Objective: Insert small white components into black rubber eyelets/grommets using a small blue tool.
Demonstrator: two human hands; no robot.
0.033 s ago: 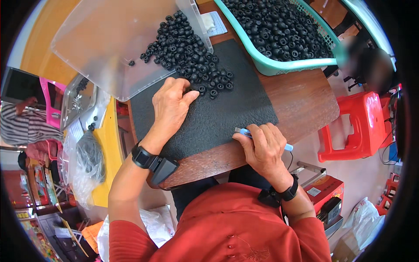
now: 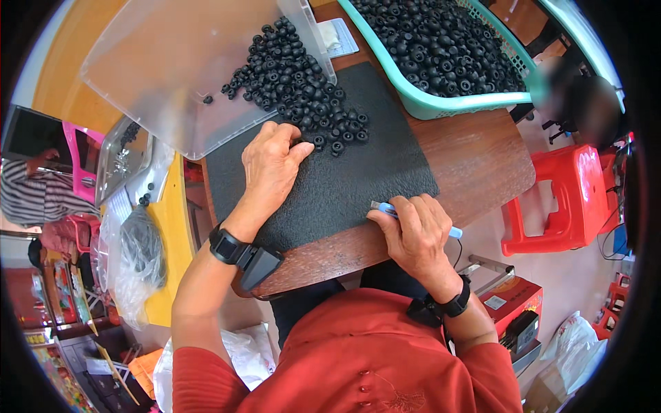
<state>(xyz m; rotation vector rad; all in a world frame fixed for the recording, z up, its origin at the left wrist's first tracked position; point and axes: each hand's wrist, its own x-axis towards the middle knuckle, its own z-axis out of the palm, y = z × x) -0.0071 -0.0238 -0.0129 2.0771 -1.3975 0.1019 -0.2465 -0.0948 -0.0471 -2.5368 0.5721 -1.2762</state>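
Note:
My left hand (image 2: 273, 160) rests on a black mat (image 2: 344, 189) at the near edge of a pile of small round black rubber-like parts (image 2: 303, 96). Its fingers curl inward and the thumb comes close to a part at the pile's edge. Whatever the fingertips may hold is hidden. In my right hand (image 2: 421, 233) is a light-blue utility knife (image 2: 454, 233), gripped low over the mat's near right edge. A short length of blade points left toward the mat. The pile spills out of a tipped translucent plastic bin (image 2: 158, 76).
A turquoise basket (image 2: 447, 104) full of similar black parts stands at the far right of the brown table (image 2: 482, 155). Red plastic stools (image 2: 558, 199) are on the floor to the right. At left, a plastic bag of dark contents (image 2: 142, 248) lies beside a metal tray (image 2: 124, 162).
Both my hands and the parts are practically still. At the far left, the hand of a person in striped clothing has shifted slightly.

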